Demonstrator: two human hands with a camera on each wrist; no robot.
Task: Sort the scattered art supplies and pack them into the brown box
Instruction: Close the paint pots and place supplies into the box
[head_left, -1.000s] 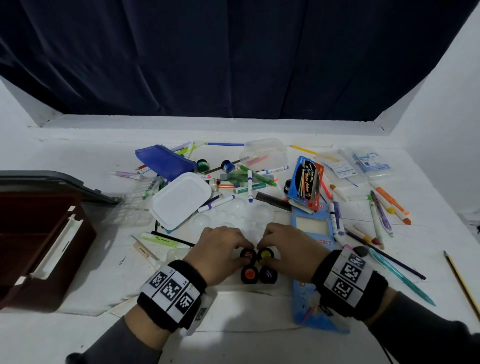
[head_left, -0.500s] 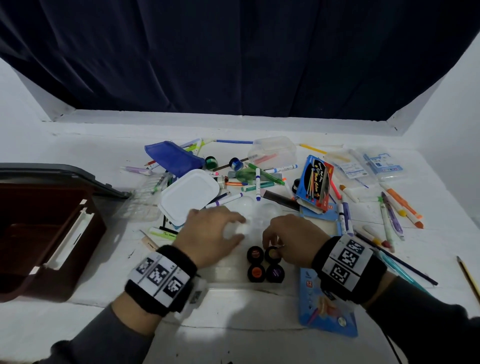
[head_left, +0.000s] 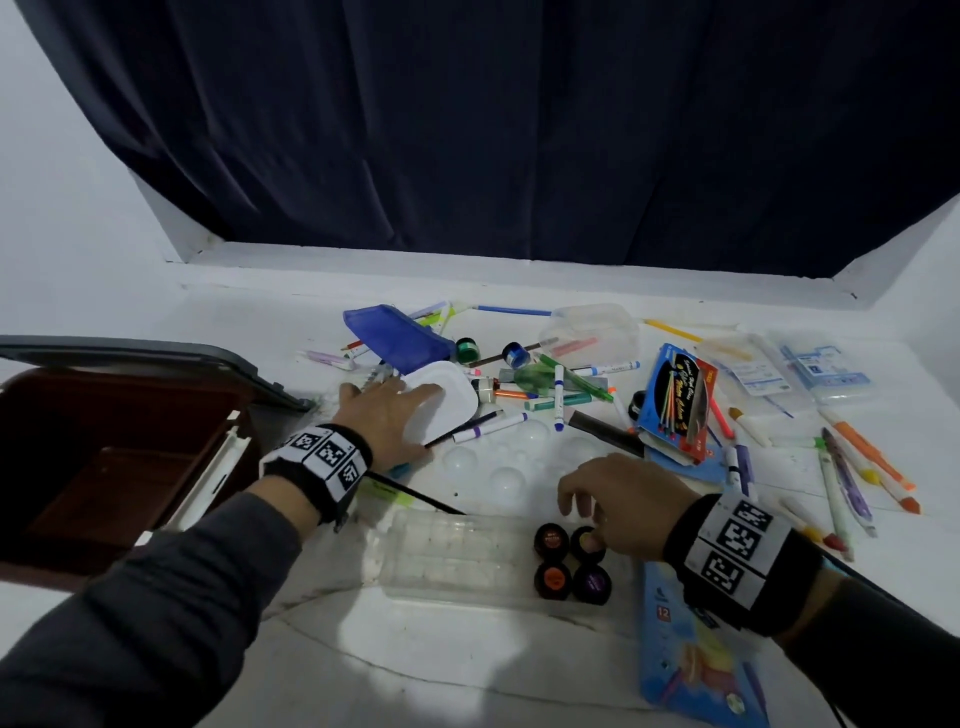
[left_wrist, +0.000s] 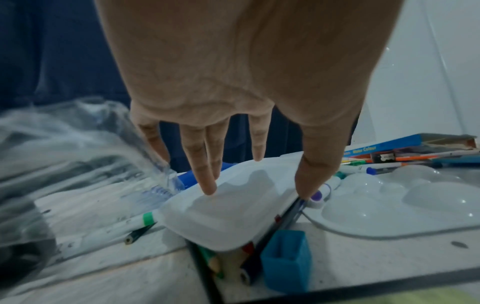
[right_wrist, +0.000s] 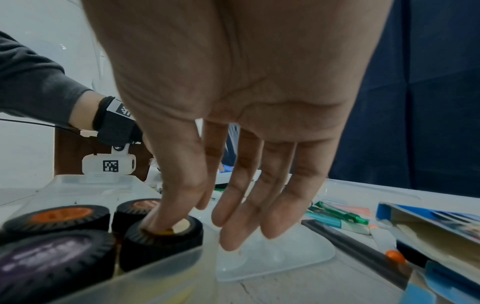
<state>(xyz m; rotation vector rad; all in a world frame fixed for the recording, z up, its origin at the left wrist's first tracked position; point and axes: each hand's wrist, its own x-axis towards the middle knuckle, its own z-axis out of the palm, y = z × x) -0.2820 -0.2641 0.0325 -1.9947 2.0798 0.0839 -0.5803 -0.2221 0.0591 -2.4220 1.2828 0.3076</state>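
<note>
The brown box (head_left: 104, 457) stands open at the left with its lid back. My left hand (head_left: 395, 415) lies with straight fingers on a white plastic lid (head_left: 452, 400); in the left wrist view the fingertips (left_wrist: 210, 189) touch the lid (left_wrist: 228, 218), which covers pencils. My right hand (head_left: 582, 514) hovers over several black paint pots in a clear tray (head_left: 447, 556). Its thumb presses the yellow pot (right_wrist: 182, 236), and the other fingers (right_wrist: 233, 236) hang straight. The orange pot (head_left: 553, 579) and the purple pot (head_left: 592, 582) sit nearest me.
Markers, pens and pencils lie scattered across the white table. A blue pouch (head_left: 395, 332), a clear palette (head_left: 519, 457), a watercolour pencil box (head_left: 675, 400), a clear tub (head_left: 592, 327) and a blue pack (head_left: 696, 665) surround the hands. A blue cap (left_wrist: 285, 261) lies by the lid.
My left hand has left the pots and moved up and left onto the white lid. My right hand has stayed at the pots, thumb on the yellow one.
</note>
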